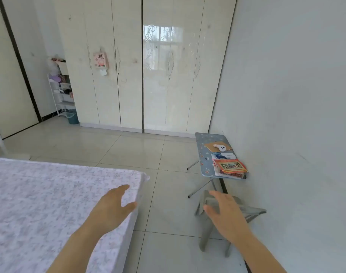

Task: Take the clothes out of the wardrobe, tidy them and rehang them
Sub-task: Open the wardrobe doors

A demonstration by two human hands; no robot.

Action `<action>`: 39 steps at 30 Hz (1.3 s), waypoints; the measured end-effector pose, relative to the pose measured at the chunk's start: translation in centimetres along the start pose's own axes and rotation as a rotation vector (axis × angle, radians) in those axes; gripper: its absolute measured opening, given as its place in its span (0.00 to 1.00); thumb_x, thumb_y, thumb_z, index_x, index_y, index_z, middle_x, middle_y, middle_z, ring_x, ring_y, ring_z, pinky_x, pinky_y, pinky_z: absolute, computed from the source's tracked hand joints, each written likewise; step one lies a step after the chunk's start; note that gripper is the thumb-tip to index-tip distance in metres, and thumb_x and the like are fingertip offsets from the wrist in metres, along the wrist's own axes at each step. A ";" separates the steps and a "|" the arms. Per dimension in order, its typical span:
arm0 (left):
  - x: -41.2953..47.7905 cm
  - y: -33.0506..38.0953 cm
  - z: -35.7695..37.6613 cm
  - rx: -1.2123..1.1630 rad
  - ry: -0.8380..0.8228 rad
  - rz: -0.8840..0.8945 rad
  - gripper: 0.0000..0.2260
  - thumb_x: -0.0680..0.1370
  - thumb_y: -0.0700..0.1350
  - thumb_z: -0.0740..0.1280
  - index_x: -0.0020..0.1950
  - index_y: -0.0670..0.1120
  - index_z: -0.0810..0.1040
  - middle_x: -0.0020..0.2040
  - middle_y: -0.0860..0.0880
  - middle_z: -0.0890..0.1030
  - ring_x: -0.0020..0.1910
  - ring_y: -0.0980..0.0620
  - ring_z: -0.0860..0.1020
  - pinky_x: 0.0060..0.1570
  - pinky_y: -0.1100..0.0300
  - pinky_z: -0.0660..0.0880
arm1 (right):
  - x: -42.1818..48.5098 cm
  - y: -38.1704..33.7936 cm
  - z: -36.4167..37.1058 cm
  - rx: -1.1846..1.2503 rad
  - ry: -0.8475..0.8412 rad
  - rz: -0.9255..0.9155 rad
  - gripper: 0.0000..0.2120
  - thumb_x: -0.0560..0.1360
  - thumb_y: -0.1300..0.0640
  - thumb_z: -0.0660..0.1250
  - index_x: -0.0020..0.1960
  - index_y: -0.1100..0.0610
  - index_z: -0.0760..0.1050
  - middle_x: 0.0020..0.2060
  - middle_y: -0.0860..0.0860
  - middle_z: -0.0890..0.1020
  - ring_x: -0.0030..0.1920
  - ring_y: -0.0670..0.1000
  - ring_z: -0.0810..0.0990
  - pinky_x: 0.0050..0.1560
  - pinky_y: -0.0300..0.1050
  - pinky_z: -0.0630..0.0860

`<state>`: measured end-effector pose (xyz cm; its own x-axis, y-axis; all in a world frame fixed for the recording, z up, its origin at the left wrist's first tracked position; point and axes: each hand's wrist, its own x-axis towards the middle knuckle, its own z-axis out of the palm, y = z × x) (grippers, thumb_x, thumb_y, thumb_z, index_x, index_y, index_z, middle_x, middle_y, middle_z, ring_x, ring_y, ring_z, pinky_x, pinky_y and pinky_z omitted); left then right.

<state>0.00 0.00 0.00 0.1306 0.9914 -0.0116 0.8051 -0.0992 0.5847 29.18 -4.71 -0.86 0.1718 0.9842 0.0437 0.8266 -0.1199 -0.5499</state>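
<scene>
The wardrobe (128, 75) stands at the far wall, all doors closed. Well in front of it, the left hand (113, 205) and right hand (225, 215) hang with fingers loosely spread, grasping nothing. The counter (204, 156) sits before its right end.

**Room tally from where I stand**

- Wardrobe (128, 95): one, with four door handles (169, 63) on view.
- Bed (40, 203): one.
- Folding desk (204, 160): one. It carries one cardboard sheet (209, 146), one small white gadget (221, 148) and one pile of printed papers (230, 166).
- Stool (206, 233): one.
- Shelf rack (59, 99): one.
- Teal bin (72, 116): one.
- Pink hanging pack (100, 60): one.
- Hands: two, a left hand (113, 205) and a right hand (225, 211).
</scene>
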 end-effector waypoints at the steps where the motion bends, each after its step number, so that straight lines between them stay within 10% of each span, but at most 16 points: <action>1: 1.1 -0.4 0.4 -0.018 0.001 -0.009 0.26 0.78 0.54 0.62 0.73 0.52 0.57 0.69 0.51 0.67 0.66 0.52 0.67 0.64 0.58 0.64 | 1.0 0.3 0.5 0.001 -0.003 0.003 0.22 0.77 0.48 0.62 0.70 0.49 0.63 0.64 0.50 0.69 0.66 0.49 0.65 0.65 0.42 0.61; 39: 77.4 2.4 4.0 -0.102 -0.067 -0.154 0.24 0.77 0.51 0.63 0.72 0.52 0.61 0.66 0.50 0.69 0.63 0.52 0.69 0.63 0.60 0.64 | 78.3 3.5 7.2 0.075 -0.111 0.105 0.22 0.78 0.50 0.62 0.70 0.50 0.63 0.65 0.50 0.68 0.64 0.49 0.68 0.63 0.40 0.64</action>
<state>14.30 76.19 -2.73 0.0513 0.9858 -0.1598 0.7560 0.0662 0.6512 41.69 72.91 -5.35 0.1917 0.9755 -0.1076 0.7644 -0.2172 -0.6071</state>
